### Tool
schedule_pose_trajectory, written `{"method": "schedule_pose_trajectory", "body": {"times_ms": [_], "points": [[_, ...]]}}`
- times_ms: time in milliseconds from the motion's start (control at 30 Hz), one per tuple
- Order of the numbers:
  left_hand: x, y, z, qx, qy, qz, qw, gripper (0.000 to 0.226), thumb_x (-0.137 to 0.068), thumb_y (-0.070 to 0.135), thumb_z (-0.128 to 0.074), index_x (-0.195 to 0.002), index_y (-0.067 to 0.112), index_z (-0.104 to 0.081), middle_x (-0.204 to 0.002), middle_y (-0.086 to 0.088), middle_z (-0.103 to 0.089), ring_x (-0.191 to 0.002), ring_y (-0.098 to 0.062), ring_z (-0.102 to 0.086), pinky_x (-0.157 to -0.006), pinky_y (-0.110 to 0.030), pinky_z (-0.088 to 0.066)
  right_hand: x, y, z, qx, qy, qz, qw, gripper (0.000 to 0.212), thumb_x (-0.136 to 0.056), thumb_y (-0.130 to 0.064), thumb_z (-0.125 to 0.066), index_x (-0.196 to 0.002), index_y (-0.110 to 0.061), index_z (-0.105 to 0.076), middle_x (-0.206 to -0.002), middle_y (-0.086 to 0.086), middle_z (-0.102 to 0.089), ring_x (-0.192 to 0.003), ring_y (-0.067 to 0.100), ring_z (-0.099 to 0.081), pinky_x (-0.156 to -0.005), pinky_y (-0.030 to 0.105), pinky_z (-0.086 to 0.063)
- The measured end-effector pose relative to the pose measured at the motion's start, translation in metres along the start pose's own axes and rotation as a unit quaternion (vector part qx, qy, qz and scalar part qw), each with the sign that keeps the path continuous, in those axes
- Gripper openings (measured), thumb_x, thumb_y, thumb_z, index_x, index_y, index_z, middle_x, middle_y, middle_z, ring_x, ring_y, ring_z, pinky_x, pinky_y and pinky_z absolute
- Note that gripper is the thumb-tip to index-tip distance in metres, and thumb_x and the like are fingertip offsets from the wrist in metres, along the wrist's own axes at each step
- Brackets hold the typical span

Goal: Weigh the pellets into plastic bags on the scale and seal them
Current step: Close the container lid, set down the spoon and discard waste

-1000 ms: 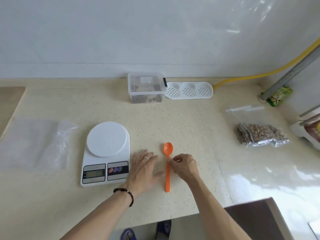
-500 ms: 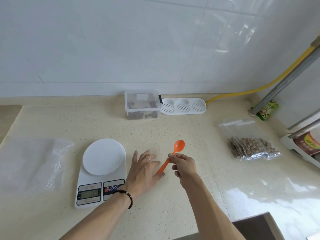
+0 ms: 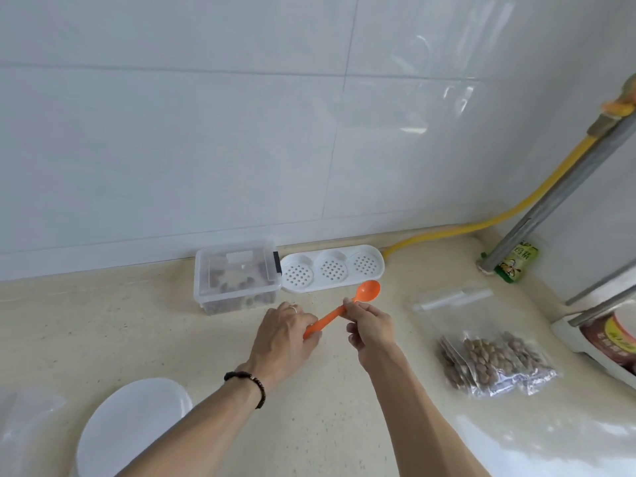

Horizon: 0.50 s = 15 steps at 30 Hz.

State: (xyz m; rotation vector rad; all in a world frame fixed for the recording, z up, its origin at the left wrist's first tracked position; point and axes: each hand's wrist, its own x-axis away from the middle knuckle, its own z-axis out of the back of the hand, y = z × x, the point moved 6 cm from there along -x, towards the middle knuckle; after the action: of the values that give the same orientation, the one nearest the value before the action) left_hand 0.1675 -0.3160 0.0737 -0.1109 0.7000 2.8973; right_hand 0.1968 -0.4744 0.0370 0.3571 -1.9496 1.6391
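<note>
Both hands hold my spoon (image 3: 358,299): right hand (image 3: 370,327) pinches its neck, left hand (image 3: 285,335) grips the handle end. Light, stiff plastic; mid-handle suits scooping.

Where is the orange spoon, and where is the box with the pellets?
orange spoon (image 3: 368,291), head view, on its bowl.
pellet box (image 3: 237,275), head view, on its clear lid.

A home kitchen: white wall tiles (image 3: 241,132), speckled countertop (image 3: 103,339), yellow gas hose (image 3: 537,197).
</note>
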Motion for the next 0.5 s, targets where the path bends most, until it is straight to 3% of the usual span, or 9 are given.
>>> {"method": "schedule_pose_trajectory", "body": {"times_ms": [100,267,500], "points": [[-0.037,0.002,-0.001,0.006,-0.008,0.011,1.000,0.029,-0.091,0.033,-0.059,-0.065,0.023,-0.050,-0.066,0.003,-0.051,-0.071,-0.015,-0.047,-0.063,-0.027,-0.037,-0.029,-0.020,0.000,-0.006,0.002,-0.007,1.000,0.015,-0.086,-0.020,-0.075,-0.084,-0.008,-0.067,-0.073,0.006,-0.073,-0.048,0.011,-0.047,-0.045,0.023,-0.036],[-0.102,-0.003,-0.005,0.001,-0.022,0.020,1.000,0.025,-0.092,0.031,-0.056,-0.069,0.022,-0.056,-0.065,0.007,-0.045,-0.062,-0.012,-0.047,-0.050,-0.018,-0.025,-0.074,-0.049,-0.003,-0.029,0.023,-0.016,0.999,0.012,-0.088,-0.018,-0.072,-0.085,-0.008,-0.068,-0.081,0.008,-0.075,-0.052,0.013,-0.049,-0.050,0.024,-0.040],[-0.166,-0.034,-0.033,-0.053,-0.043,0.037,0.997,0.029,-0.093,0.029,-0.055,-0.065,0.024,-0.052,-0.067,0.007,-0.044,-0.060,-0.013,-0.046,-0.050,-0.025,-0.032,-0.136,-0.045,-0.024,-0.054,0.064,-0.082,0.993,0.013,-0.090,-0.015,-0.069,-0.095,-0.003,-0.070,-0.075,0.005,-0.075,-0.056,0.013,-0.052,-0.049,0.023,-0.044]]}}
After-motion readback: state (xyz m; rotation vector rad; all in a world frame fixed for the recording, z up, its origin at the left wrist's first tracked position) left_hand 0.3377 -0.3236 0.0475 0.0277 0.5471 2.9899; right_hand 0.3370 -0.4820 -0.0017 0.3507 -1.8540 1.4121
